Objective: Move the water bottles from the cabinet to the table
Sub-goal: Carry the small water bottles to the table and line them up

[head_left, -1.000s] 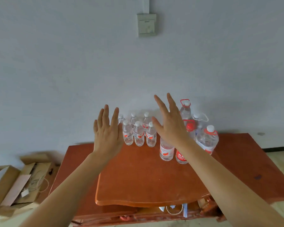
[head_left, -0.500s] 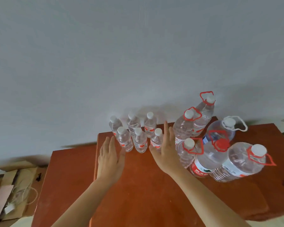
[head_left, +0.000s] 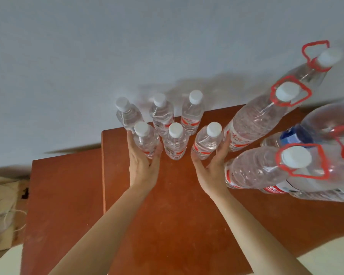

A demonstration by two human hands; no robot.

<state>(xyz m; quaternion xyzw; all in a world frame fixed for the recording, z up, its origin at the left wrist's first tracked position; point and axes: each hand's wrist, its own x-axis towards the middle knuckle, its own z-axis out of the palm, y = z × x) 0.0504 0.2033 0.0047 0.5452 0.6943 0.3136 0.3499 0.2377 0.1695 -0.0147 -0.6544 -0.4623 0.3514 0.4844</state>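
Note:
Several small clear water bottles with white caps and red labels stand in two rows at the back of the red-brown cabinet top [head_left: 177,211], against the wall. My left hand [head_left: 142,171] wraps the front-left small bottle [head_left: 145,137], fingers behind it and thumb in front. My right hand [head_left: 211,173] cups the front-right small bottle [head_left: 207,141] the same way. Between them stands the front-middle bottle [head_left: 175,141], untouched. Both gripped bottles still rest upright on the cabinet top.
Several large bottles [head_left: 256,120] with red carry rings crowd the right side, close to my right hand. A lower red-brown surface [head_left: 64,195] adjoins on the left. Cardboard boxes [head_left: 2,195] with cords lie on the floor at far left.
My view has come closer and tilted down over the bottles. Both hands moved forward from open and raised to closing around the two outer front bottles.

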